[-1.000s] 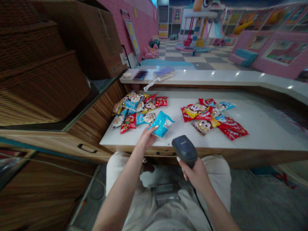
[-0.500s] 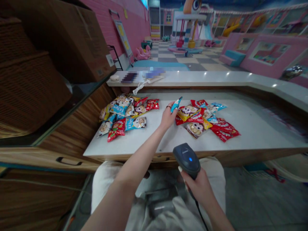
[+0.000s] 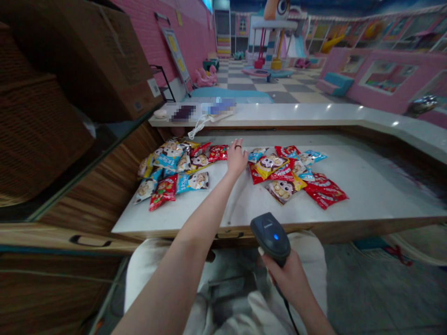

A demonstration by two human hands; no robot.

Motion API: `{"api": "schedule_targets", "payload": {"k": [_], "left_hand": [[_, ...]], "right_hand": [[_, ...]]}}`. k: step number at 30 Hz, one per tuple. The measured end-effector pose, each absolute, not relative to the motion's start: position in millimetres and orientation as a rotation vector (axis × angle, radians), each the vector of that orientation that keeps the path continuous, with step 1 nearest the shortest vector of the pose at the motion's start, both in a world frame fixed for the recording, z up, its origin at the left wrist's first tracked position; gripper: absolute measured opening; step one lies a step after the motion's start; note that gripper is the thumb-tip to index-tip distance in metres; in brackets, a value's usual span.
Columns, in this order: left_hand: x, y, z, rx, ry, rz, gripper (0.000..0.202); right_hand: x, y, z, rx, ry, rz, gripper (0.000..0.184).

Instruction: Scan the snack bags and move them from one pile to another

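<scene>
My right hand (image 3: 289,274) is wrapped round the handle of a dark grey barcode scanner (image 3: 270,236), which has a blue light on top and a cable hanging below. My left hand (image 3: 238,159), with a ring on one finger, is open and empty above the counter, between two groups of snack bags. Nearest on its left lies a red snack bag (image 3: 218,152) at the edge of the left pile. Just to its right a blue snack bag (image 3: 257,154) lies at the back of the right group, beside a yellow snack bag (image 3: 271,165).
A raised white ledge (image 3: 296,114) runs behind the counter, carrying a white cable (image 3: 198,126) and two blurred-out devices. A cardboard box (image 3: 115,60) and a wicker basket (image 3: 42,135) stand at the left. Below the counter's front edge is a drawer handle (image 3: 90,241).
My left hand has let go of the blue snack bag, which now lies with the right group, and has moved a little left. My right hand still holds the scanner.
</scene>
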State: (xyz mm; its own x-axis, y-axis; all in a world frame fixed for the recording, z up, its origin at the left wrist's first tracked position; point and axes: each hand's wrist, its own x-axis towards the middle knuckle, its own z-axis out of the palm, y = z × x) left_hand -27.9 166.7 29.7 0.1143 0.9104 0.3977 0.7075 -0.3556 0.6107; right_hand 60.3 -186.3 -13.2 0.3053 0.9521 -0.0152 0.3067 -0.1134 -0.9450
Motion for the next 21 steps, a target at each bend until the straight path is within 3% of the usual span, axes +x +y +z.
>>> {"api": "schedule_targets", "payload": {"k": [4,10,15,21], "left_hand": [[-70.5,182.5,20.4,2.188,1.967,0.75,0.087],[-89.8,185.8,10.3,2.214,1.907,0.609,0.074],[-88.2,162.0,10.5,2.044,1.66,0.927,0.066],[-112.1,105.0,9.3,1.202,1.24,1.412,0.045]], "right_hand": [[55.4,-186.4,-14.5,-1.615,-1.149,0.889,0.034],[54.9,-186.3,-17.1,-1.606,-1.161,0.884,0.03],[50.3,-186.5,-13.9,-1.595,-1.19,0.844,0.028],[44.0,-187.4,-8.6,-1.585,-1.227,0.873,0.03]]}}
